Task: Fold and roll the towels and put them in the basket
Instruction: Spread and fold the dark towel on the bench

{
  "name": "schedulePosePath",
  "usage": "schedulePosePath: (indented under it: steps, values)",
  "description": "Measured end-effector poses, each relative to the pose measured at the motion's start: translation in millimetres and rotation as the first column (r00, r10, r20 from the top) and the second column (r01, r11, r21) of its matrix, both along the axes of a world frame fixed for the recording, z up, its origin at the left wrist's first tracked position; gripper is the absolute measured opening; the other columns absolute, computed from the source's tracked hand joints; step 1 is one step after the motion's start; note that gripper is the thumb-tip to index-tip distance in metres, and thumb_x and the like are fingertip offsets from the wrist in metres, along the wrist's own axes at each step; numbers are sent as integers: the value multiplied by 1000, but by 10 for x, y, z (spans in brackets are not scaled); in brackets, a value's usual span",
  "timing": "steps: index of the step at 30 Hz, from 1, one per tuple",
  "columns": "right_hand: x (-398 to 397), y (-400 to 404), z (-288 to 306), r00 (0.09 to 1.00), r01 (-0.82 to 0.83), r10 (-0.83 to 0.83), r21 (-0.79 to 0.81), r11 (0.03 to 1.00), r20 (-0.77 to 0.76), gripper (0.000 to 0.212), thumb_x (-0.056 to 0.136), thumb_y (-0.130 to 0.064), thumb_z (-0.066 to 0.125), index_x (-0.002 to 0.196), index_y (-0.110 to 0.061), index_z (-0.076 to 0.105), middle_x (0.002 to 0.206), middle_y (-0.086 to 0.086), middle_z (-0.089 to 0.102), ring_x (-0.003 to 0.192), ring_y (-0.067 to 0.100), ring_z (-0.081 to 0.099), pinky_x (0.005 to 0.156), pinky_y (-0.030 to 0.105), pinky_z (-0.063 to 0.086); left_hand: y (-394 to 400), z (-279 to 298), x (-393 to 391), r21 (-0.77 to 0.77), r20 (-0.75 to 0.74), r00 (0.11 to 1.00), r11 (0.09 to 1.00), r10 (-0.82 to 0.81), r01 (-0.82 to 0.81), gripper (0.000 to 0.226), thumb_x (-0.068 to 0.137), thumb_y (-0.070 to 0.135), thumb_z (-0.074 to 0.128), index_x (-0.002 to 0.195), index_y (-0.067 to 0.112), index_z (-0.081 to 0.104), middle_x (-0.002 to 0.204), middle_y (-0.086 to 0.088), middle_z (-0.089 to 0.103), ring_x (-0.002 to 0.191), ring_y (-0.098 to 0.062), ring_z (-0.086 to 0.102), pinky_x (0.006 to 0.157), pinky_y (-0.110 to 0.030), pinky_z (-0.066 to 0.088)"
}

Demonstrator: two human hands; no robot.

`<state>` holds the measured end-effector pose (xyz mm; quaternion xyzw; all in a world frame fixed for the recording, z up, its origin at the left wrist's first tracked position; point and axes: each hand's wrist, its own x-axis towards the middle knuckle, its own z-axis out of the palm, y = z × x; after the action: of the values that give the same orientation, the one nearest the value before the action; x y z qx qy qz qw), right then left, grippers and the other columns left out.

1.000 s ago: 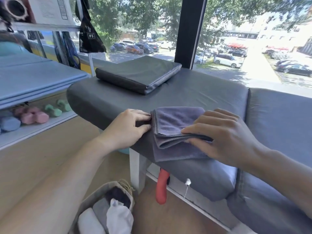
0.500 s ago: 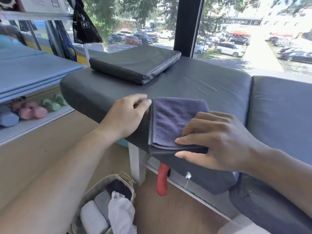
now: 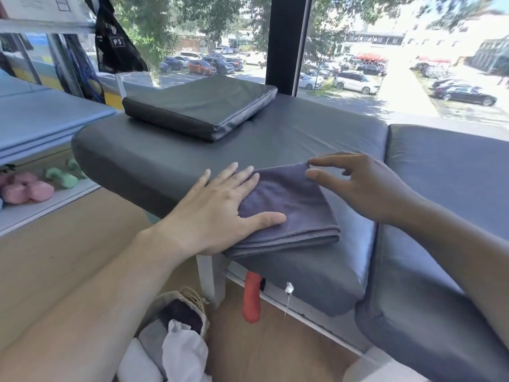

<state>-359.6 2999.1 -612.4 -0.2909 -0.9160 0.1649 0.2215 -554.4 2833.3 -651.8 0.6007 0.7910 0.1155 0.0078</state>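
Head view shows me the basket (image 3: 190, 299) nearest, on the floor at lower left, already holding rolled towels. Above it, on the near edge of the grey bench (image 3: 275, 144), lies the purple towel (image 3: 289, 205), now a flat folded pad rather than the loose drape of a second ago. My left hand (image 3: 217, 208) has moved on top, spread flat and pressing. My right hand (image 3: 355, 186) has let go, fingers loosely spread at the far corner. I judge rolling comes next.
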Motion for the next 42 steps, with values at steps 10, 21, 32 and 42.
schedulePosePath:
  steps: [10,21,32,42]
  values:
    - [-93,-17,-156,994,-88,104,-285,954,40,34,99,-39,61,132,-38,62,122,-23,66,115,1,59,103,24,41,21,10,38,-17,29,999,999,41,-40,132,57,105,21,162,27,4,168,16,-5,153,-2,-13,127,-44,-2]
    - [-95,20,-145,859,-368,-55,-689,624,-509,72,85,17,64,148,-14,48,110,10,65,97,20,67,95,30,57,47,164,-263,92,357,915,967,190,-237,122,47,98,60,149,34,41,162,1,33,156,-20,3,126,-44,1]
    - [-51,-19,-37,849,-414,-55,-726,549,-526,36,98,-28,61,126,-7,69,127,10,70,110,19,65,101,38,51,134,254,-37,457,737,603,883,-305,-112,45,76,11,87,116,12,68,112,-6,76,106,-19,72,98,-40,56]
    - [-71,-78,-60,830,-322,-230,-774,545,-508,18,100,-34,60,106,-21,71,95,2,68,81,19,59,73,33,50,232,257,192,389,920,201,841,-336,-377,27,82,26,72,96,4,78,103,-16,77,96,-29,74,97,-49,56]
